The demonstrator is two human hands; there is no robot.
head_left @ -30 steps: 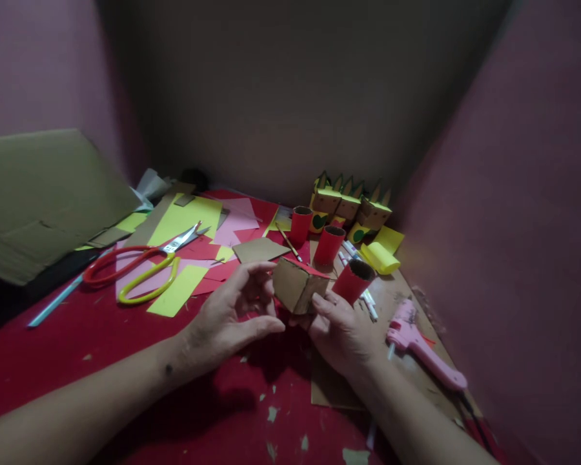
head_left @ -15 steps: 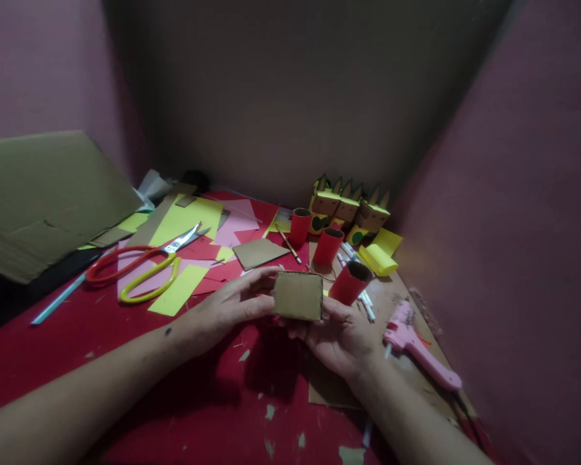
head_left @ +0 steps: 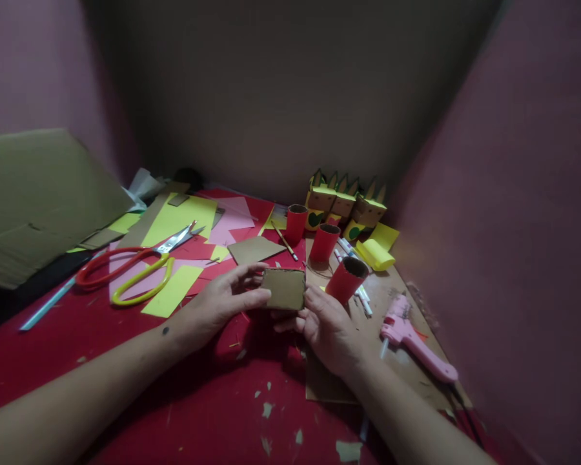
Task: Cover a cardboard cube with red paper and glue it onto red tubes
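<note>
A small brown cardboard box (head_left: 284,290) is held above the red table surface, one flat face turned toward me. My left hand (head_left: 225,298) grips its left edge, thumb on the near face and fingers behind. At the right edge, my right hand (head_left: 326,326) presses with the thumb while its fingers reach underneath. Just beyond the right hand is a red tube (head_left: 347,281), open at the top. Two more red tubes, one in the middle (head_left: 325,244) and one farther back (head_left: 296,224), stand behind it.
Large scissors (head_left: 162,255) with red and yellow handles lie at left over coloured paper (head_left: 184,216). A pink glue gun (head_left: 416,339) rests on a cardboard sheet (head_left: 329,384) at right. Several cardboard figures (head_left: 343,201) stand at the back. A big cardboard piece (head_left: 43,194) leans at left.
The box has moved slightly left, still between both hands. The right hand's fingers have shifted left beneath it. The whole view has shifted a little.
</note>
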